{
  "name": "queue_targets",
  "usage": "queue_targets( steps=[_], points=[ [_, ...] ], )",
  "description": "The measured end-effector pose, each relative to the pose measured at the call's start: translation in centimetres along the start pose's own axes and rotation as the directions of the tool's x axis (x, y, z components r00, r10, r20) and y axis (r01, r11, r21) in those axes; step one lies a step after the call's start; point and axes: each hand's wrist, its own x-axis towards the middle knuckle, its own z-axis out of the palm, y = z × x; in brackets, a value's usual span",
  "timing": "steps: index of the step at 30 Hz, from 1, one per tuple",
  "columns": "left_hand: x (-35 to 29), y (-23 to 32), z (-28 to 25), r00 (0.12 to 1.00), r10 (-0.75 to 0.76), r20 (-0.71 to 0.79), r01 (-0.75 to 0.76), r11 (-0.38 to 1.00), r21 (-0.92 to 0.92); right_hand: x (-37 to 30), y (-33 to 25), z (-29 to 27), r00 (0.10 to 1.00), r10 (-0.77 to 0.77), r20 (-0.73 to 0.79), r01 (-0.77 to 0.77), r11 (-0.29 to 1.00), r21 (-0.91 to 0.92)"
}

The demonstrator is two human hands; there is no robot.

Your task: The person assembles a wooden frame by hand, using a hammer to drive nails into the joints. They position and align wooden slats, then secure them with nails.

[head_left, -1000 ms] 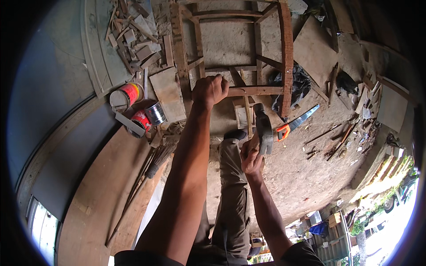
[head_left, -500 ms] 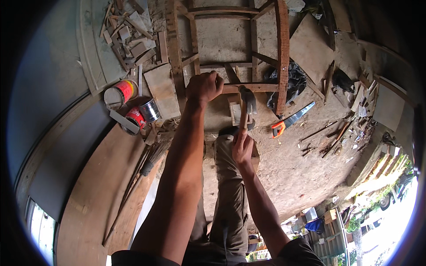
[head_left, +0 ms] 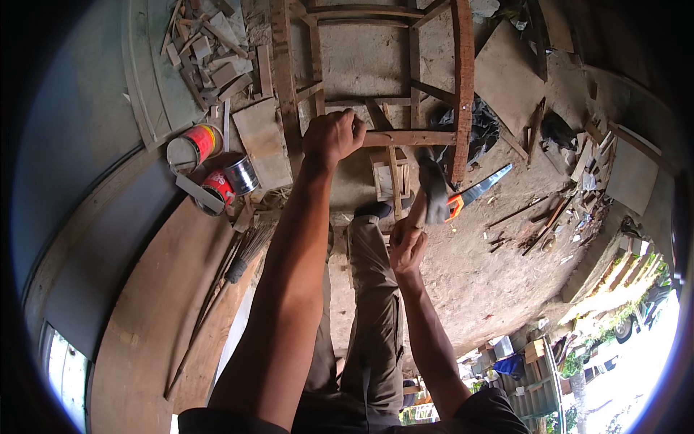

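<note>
A wooden frame (head_left: 463, 79) of upright posts and cross rails fills the top middle. My left hand (head_left: 335, 136) is closed at the left end of its nearest rail (head_left: 412, 138), by the left post; the fingertips are partly hidden. In my right hand (head_left: 408, 249) is a hammer (head_left: 436, 189), gripped by its wooden handle. The dark hammer head is raised, apart from the rail and on the near side of it. Behind the hammer, a thin wooden strip (head_left: 394, 170) crosses under the rail.
A handsaw (head_left: 486, 186) with an orange handle lies on the floor right of the frame. At left are paint cans (head_left: 194, 147), a broom (head_left: 242, 264) and wood offcuts (head_left: 225, 72). A black plastic bag (head_left: 483, 134) lies behind the right post. Scraps litter the right side.
The hammer has swung back from the rail, toward me and to the right. My left hand stays at the same place on the frame.
</note>
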Motion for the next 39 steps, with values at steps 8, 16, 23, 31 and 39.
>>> queue_targets(
  steps=[8,16,23,31,39],
  points=[
    [0.1,-0.3,0.2,1.000,0.025,-0.013,-0.025,0.997,-0.079,1.5,-1.4,1.3,0.983,0.170,-0.065,-0.179,0.969,-0.170],
    [0.0,0.1,0.1,1.000,0.014,-0.015,-0.014,1.000,-0.010,1.3,-1.4,1.9,0.990,-0.072,-0.121,0.027,0.940,-0.340],
    [0.1,0.0,-0.2,0.999,0.016,-0.033,-0.016,1.000,-0.021,-0.5,-3.0,1.7,0.970,-0.165,-0.177,0.169,0.986,0.009],
    [-0.1,-0.9,0.5,0.999,0.010,-0.031,-0.009,1.000,0.018,1.1,-3.0,1.1,0.990,0.126,-0.067,-0.118,0.986,0.122],
    [-1.1,-0.4,0.2,0.999,-0.006,0.043,0.007,1.000,-0.026,0.6,-5.7,2.0,0.964,0.264,-0.025,-0.265,0.956,-0.124]
  ],
)
